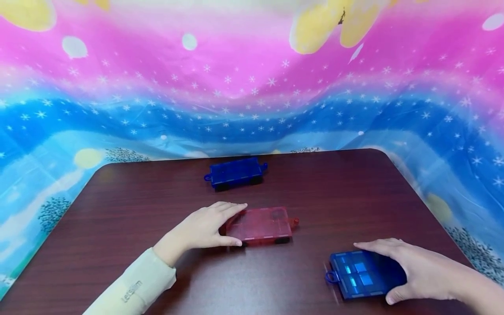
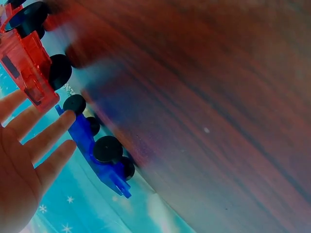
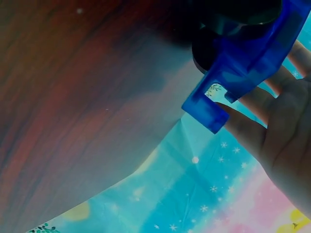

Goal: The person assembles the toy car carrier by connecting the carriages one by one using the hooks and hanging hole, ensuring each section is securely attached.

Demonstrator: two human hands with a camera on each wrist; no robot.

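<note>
The red car sits mid-counter, a flat translucent wheeled base with a hook at its right end, and the left hand grips its left end, fingers laid nearly straight over the top edge and thumb along the near side. In the left wrist view those fingers look spread and only loosely bent, so the hold seems light. Near the front right edge lies a blue car of the same kind, its hook pointing left toward the red one; the right hand covers its right end, fingers over the top and thumb under the near edge, and the right wrist view shows the fingers cradling the blue frame beside its hook. Motion blur along this car's left side suggests it is moving. A second blue car stands untouched at the far side of the dark wood counter, well apart from both hands. A starry pink and blue cloth hangs behind. The step in hand looks like bringing the two held cars together. A next move would call for lining up the near blue car's hook with the red car's end at the same height, sliding rather than lifting.
</note>
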